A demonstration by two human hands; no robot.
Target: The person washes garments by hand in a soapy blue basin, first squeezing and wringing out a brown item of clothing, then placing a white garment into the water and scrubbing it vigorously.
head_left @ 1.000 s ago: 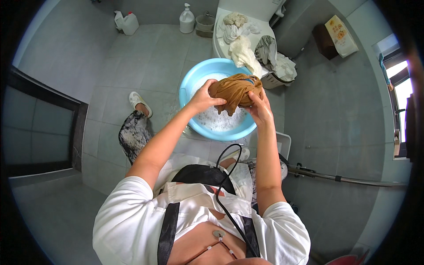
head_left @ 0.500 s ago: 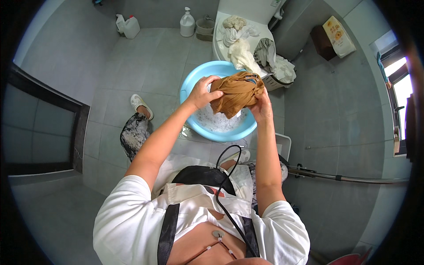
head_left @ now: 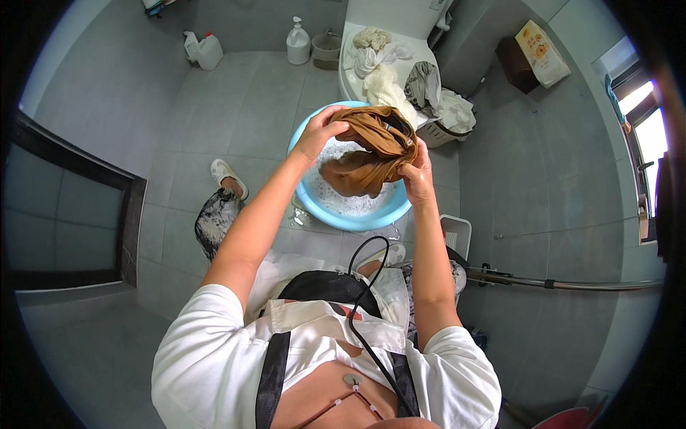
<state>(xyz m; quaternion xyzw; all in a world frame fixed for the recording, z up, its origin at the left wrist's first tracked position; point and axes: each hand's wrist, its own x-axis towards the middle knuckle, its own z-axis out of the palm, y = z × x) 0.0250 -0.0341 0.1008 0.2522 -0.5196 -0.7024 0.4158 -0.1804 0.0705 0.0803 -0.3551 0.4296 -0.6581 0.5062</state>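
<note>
Both hands hold a brown garment (head_left: 368, 154) stretched out above a light blue basin (head_left: 361, 219). My left hand (head_left: 319, 134) grips its left side, thumb on top of the cloth. On the opposite side my right hand (head_left: 419, 173) pinches the garment's edge between thumb and fingers. An opening in the cloth gapes between the hands, and its lower folds hang toward the water, which is covered with white suds (head_left: 350, 204). Whether those folds touch the water I cannot tell.
Cream, white and grey clothes (head_left: 386, 86) lie on the closed toilet lid (head_left: 350, 79) beyond the basin. A laundry basket (head_left: 439, 134) holding white cloth stands right of it. Farther back are a pump bottle (head_left: 298, 43), a small bucket (head_left: 326, 50) and a white jug (head_left: 209, 52).
The bunched brown garment has been spread open between my hands, and its lower part now hangs down. My left hand has moved slightly up and left.
</note>
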